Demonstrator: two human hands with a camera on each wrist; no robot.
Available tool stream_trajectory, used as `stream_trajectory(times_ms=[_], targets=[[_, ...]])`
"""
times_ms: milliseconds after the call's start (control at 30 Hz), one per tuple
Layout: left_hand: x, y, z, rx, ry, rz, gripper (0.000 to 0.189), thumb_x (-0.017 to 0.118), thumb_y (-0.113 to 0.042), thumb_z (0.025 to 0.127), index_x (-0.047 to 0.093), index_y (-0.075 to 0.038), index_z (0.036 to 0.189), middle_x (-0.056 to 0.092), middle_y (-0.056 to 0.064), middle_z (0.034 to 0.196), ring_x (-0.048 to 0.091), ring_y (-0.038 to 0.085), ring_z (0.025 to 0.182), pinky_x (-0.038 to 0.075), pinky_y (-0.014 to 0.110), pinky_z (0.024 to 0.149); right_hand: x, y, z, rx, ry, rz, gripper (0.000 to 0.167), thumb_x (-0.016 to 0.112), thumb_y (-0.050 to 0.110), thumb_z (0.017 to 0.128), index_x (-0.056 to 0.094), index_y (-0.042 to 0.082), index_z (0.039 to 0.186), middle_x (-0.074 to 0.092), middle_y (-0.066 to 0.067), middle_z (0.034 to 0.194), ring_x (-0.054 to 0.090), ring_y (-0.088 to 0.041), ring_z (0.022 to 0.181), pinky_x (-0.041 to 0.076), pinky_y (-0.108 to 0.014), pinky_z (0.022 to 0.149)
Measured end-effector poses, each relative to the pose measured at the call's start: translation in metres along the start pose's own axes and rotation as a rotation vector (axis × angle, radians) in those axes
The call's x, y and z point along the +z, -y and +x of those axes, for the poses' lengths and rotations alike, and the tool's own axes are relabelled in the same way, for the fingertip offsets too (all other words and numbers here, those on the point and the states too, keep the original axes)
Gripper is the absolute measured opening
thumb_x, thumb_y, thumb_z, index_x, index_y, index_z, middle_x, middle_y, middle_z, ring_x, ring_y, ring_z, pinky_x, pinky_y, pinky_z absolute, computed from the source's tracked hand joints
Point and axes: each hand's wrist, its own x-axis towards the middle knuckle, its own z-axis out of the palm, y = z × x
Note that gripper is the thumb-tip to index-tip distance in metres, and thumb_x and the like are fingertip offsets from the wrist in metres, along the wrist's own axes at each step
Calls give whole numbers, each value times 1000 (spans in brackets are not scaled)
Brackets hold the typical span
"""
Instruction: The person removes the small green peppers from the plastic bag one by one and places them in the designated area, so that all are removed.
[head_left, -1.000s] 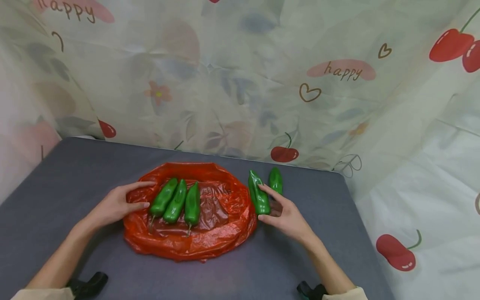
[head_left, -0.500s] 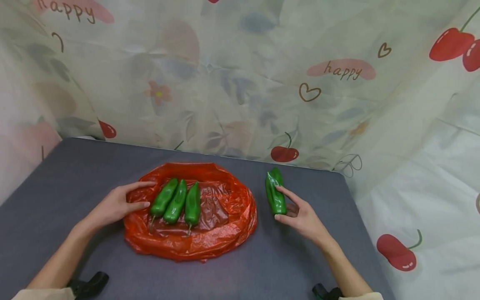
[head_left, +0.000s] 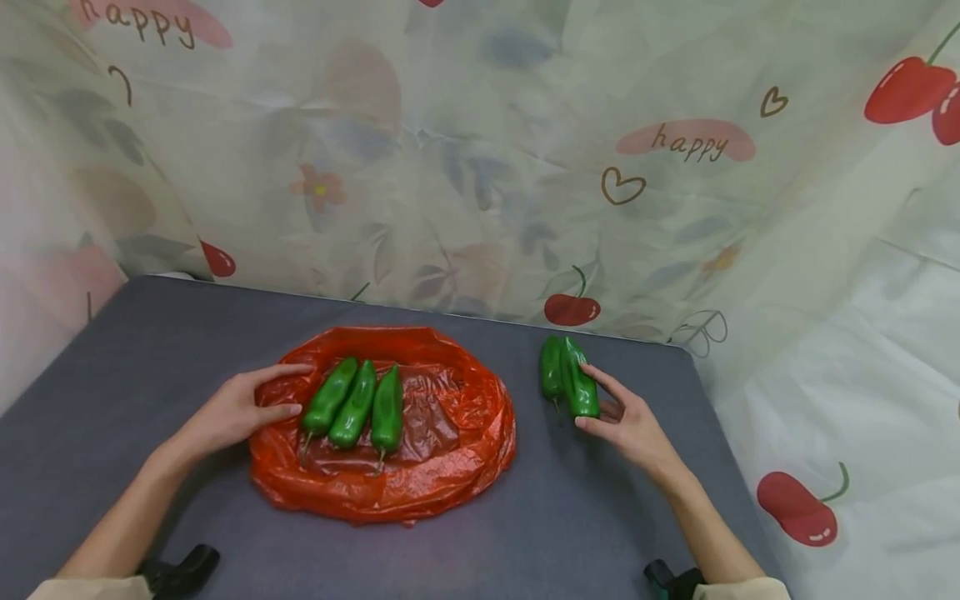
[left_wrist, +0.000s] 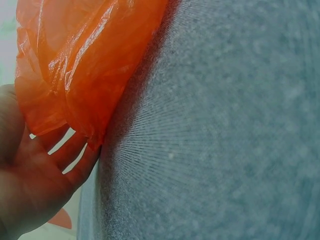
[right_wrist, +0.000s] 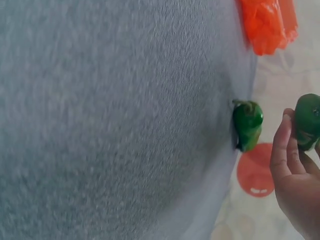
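In the head view a red plastic bag (head_left: 337, 496) lies spread on the table with its rim rolled down. Three green peppers (head_left: 353, 404) rest side by side in its left half. My left hand (head_left: 232, 412) holds the bag's left edge between thumb and fingers; in the left wrist view the bag (left_wrist: 85, 65) covers those fingertips. Right of the bag, my right hand (head_left: 630, 429) grips another green pepper (head_left: 579, 385) between thumb and fingers, raised above the table in the right wrist view. Just left of it, one more green pepper (head_left: 551, 368) lies on the table.
A dark grey cloth covers the table (head_left: 465, 558). Behind and to the right hangs a pale curtain (head_left: 450, 167) printed with cherries and hearts, close to the table's back edge. A black wrist strap mount (head_left: 180, 571) sits below the left hand.
My right hand has carried its pepper rightward, from beside the bag, past the pepper lying on the table, to that pepper's right side. My left hand and the bag have stayed in place.
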Motion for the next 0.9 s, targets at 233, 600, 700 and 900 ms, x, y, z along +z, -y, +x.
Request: stream_trajectory(times_ms=[233,600,700,900], targets=[[-1,-2,-1,-8,-1,-4,56,69,-25,95,49,-9,145,59,26,120,66,17,61,57,33,58,-8,-6,5,15,-23,-34,77,75,11,89,36,20,155,21,-14,161,51,-40,129,52,-24,86],[-1,0,-2,-18,-1,0,56,70,-24,94,50,-9,144,58,25,119,66,18,63,57,33,59,-17,-20,17,66,-48,-48,76,75,12,89,37,19,154,23,-14,161,51,-40,129,52,-24,85],[-2,0,-2,-15,-3,6,56,70,-24,94,50,-9,144,59,24,120,66,17,65,56,32,60,-20,-24,21,87,-50,-50,77,76,14,89,37,19,154,23,-13,161,51,-39,129,52,-23,84],[-2,-1,-1,-24,3,-6,56,69,-25,95,50,-9,144,59,25,121,65,17,65,57,32,60,-24,-31,28,101,-38,-74,76,75,16,90,36,17,155,24,-14,161,53,-38,127,51,-21,85]])
